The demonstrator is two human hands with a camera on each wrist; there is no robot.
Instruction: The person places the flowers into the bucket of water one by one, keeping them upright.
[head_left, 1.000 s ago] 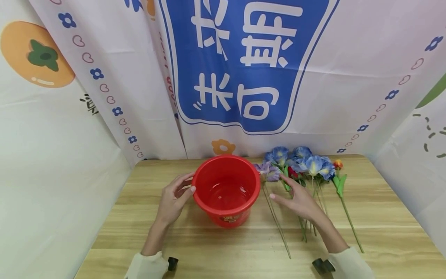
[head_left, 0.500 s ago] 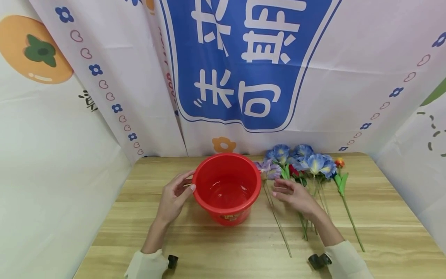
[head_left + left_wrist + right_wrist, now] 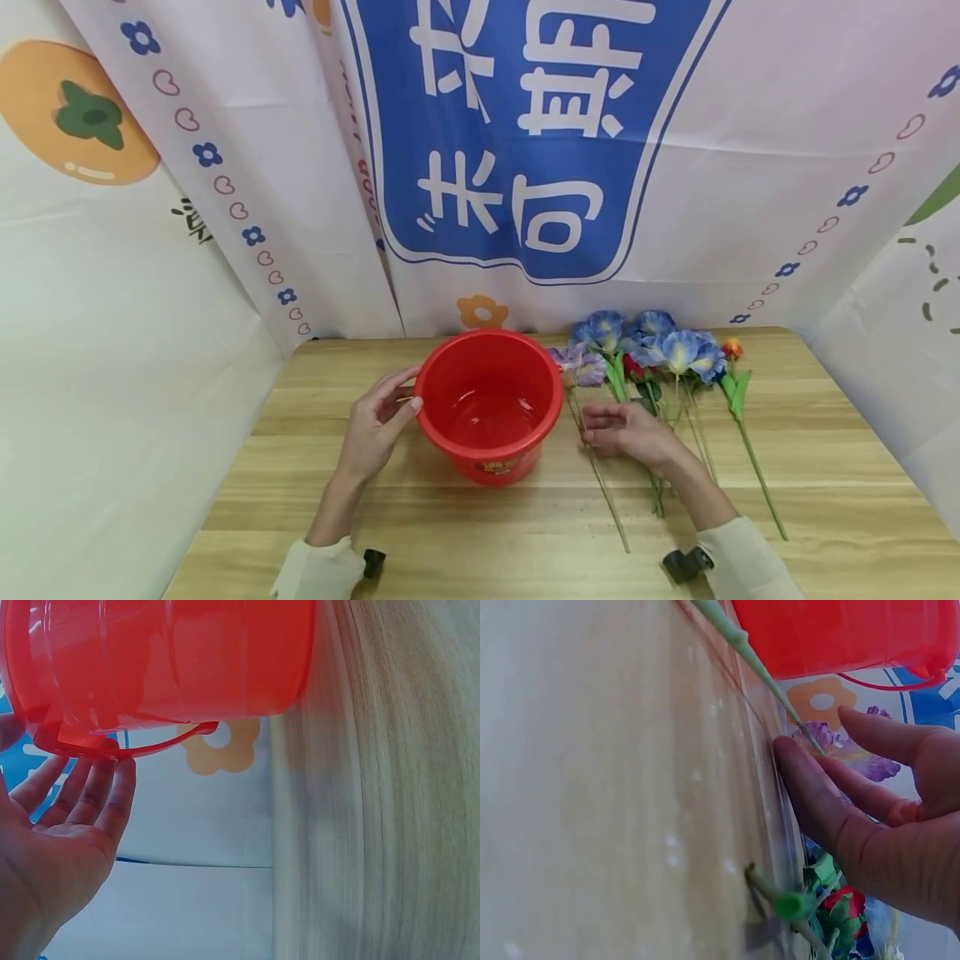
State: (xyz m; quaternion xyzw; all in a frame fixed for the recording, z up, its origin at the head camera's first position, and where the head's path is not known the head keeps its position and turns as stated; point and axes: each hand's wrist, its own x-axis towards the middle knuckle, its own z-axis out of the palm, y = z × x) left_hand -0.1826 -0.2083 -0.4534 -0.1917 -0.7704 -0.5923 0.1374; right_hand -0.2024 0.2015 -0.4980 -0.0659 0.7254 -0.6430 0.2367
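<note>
A red bucket (image 3: 498, 467) stands upright on the wooden table. My left hand (image 3: 377, 425) is at its left side, thumb tip against the rim. In the left wrist view, the fingers (image 3: 90, 791) reach up to the bucket's red handle (image 3: 161, 744), nearly straight. Right of the bucket lies a purple artificial flower (image 3: 581, 365) with a long thin stem (image 3: 609, 500). My right hand (image 3: 630, 433) is low over that stem. In the right wrist view, its fingertips are at the green stem (image 3: 757, 667), while the thumb (image 3: 870, 735) stands apart from them.
Blue artificial flowers (image 3: 678, 352), with a red bloom (image 3: 633, 368) among them, lie behind my right hand. An orange tulip (image 3: 732, 350) on a green stem lies farther right. A printed cloth (image 3: 675, 233) hangs behind the table (image 3: 315, 467).
My right hand has come down and toward me from beside the purple bloom to its stem, its fingers drawing closer together. The left hand and bucket stay in place.
</note>
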